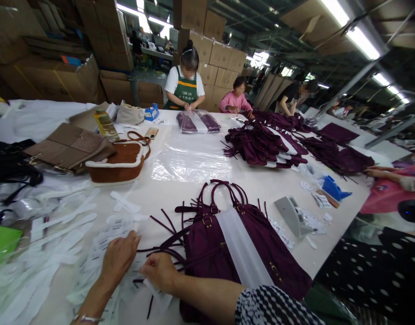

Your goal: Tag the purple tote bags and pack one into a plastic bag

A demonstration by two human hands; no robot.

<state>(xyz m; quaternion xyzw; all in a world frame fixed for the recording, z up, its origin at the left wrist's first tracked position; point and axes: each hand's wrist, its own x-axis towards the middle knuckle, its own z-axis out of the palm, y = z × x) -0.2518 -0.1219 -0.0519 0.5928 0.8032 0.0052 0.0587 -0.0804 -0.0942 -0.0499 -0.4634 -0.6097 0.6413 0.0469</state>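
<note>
A dark purple bag [207, 243] with tassels and looped handles lies on the white table, a pale strip [244, 248] wrapped across its middle. Beside its left edge, my right hand [160, 273] is closed in a pinch; a small clear packet or tag hangs just below the fingers. My left hand [121, 255] is closed too, slightly farther left, above clear plastic packets [102, 243]; what its fingertips hold is too small to name. Thin purple straps from the bag reach between the two hands.
White paper strips [58, 253] spread at the left, below a brown bag [117, 162] and a taupe bag [72, 144]. Clear plastic sheets [193, 158] lie ahead. Purple bags [261, 144] are piled behind a grey dispenser [291, 216]. Several people work around the table.
</note>
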